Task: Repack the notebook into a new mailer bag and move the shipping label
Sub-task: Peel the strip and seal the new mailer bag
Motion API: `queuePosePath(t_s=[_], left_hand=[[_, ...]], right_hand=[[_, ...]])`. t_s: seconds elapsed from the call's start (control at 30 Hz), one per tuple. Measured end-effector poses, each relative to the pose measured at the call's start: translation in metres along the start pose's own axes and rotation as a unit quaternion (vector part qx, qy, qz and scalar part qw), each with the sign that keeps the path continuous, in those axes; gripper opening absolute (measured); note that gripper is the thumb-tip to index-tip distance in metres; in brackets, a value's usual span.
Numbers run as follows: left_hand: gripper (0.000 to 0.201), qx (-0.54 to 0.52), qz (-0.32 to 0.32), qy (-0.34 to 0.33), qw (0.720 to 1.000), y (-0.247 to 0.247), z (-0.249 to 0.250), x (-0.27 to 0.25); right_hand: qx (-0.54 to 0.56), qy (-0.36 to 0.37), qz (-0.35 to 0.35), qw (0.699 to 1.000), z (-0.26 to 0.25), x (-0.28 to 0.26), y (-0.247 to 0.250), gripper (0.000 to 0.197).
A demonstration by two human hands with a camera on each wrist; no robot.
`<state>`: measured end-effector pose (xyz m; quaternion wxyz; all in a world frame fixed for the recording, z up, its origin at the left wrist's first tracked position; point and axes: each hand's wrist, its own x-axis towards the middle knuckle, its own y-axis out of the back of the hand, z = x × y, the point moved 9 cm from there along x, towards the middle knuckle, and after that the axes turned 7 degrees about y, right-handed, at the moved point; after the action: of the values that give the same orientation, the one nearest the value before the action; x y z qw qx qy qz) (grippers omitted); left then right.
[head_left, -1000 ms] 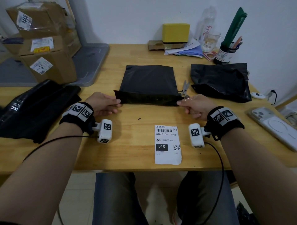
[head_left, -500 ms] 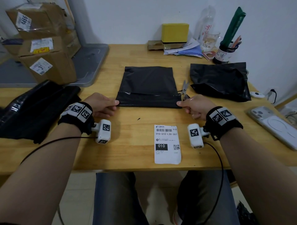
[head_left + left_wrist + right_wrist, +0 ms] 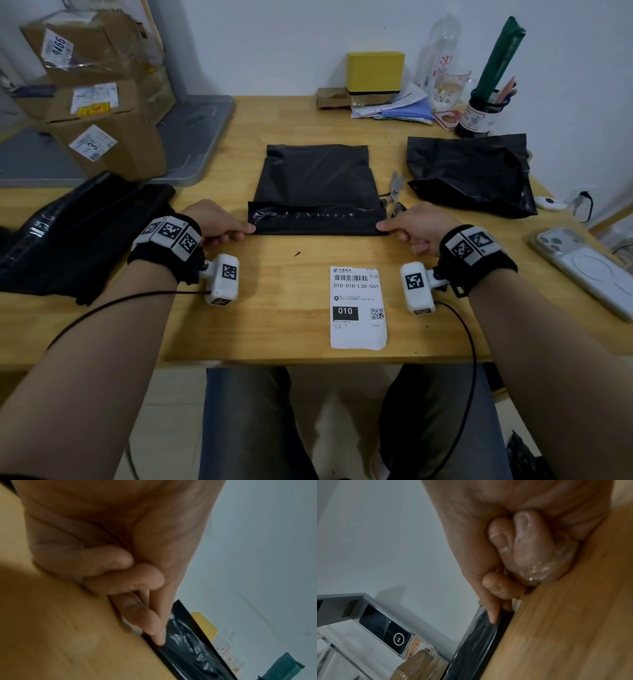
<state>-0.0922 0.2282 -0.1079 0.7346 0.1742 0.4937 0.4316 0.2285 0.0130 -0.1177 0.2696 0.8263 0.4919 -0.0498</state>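
A flat black mailer bag [image 3: 317, 178] lies in the middle of the wooden table [image 3: 274, 315], its glossy flap [image 3: 315, 219] folded over the near edge. My left hand [image 3: 251, 229] pinches the flap's near left corner. My right hand [image 3: 381, 226] pinches the near right corner. The left wrist view shows thumb and forefinger [image 3: 157, 635] closed on the black film [image 3: 188, 650]; the right wrist view shows the same at the other corner [image 3: 493, 615]. A white shipping label [image 3: 358, 308] lies loose by the table's front edge, between my wrists. No notebook shows.
A crumpled black mailer [image 3: 472, 174] lies at the right, with scissors [image 3: 395, 192] between it and the flat bag. A phone [image 3: 589, 270] sits at the far right. A pile of black bags [image 3: 68, 233] and cardboard boxes [image 3: 102, 113] fill the left. A yellow box [image 3: 375, 72] stands at the back.
The flap, raised along the near edge a second ago, has been folded away from me onto the bag and now lies flat. Both hands stay at its corners.
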Motion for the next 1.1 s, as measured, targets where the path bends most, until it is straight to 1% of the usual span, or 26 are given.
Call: queuePosePath(t_s=[0.1,0.2,0.3,0.37,0.43,0.5,0.57,0.63,0.7,0.83,0.97,1.1], left_hand=[[0.031,0.007,0.005,0.003,1.000,0.001,-0.003,0.002],[0.030,-0.015,-0.009,-0.003,1.000,-0.001,-0.003,0.003],[0.035,-0.045,-0.029,-0.009,0.999,-0.001,-0.003,-0.005],[0.037,-0.086,-0.047,-0.033,0.995,0.000,0.002,-0.013],[0.031,-0.157,-0.077,-0.079,0.981,-0.001,0.015,-0.024],[0.029,-0.212,-0.108,-0.114,0.965,-0.003,0.030,-0.035],[0.034,-0.245,-0.130,-0.132,0.952,-0.007,0.048,-0.045],[0.038,-0.262,-0.151,-0.149,0.941,-0.016,0.072,-0.054],[0.039,-0.253,-0.160,-0.170,0.939,-0.030,0.094,-0.061],[0.040,-0.223,-0.175,-0.181,0.942,-0.059,0.116,-0.057],[0.035,-0.237,-0.172,-0.160,0.943,-0.074,0.109,-0.037],[0.028,-0.263,-0.212,-0.145,0.930,-0.081,0.103,-0.025]], right_hand=[[-0.010,0.000,-0.004,1.000,0.000,0.001,-0.001,0.028],[0.000,0.012,0.002,1.000,-0.001,0.000,-0.001,0.029],[0.033,0.019,0.008,0.999,-0.002,-0.002,0.000,0.032],[0.073,0.019,0.007,0.997,-0.003,-0.004,0.001,0.034],[0.127,0.030,0.005,0.991,-0.010,-0.006,0.001,0.036],[0.178,0.043,-0.017,0.983,-0.026,-0.007,-0.004,0.039],[0.196,0.052,-0.069,0.977,-0.046,-0.011,-0.019,0.040],[0.173,0.055,-0.130,0.975,-0.065,-0.014,-0.040,0.040],[0.139,0.059,-0.165,0.975,-0.079,-0.014,-0.060,0.040],[0.133,0.067,-0.187,0.971,-0.090,-0.005,-0.090,0.040],[0.147,0.069,-0.193,0.968,-0.087,0.002,-0.101,0.039],[0.146,0.067,-0.206,0.965,-0.085,0.008,-0.102,0.038]])
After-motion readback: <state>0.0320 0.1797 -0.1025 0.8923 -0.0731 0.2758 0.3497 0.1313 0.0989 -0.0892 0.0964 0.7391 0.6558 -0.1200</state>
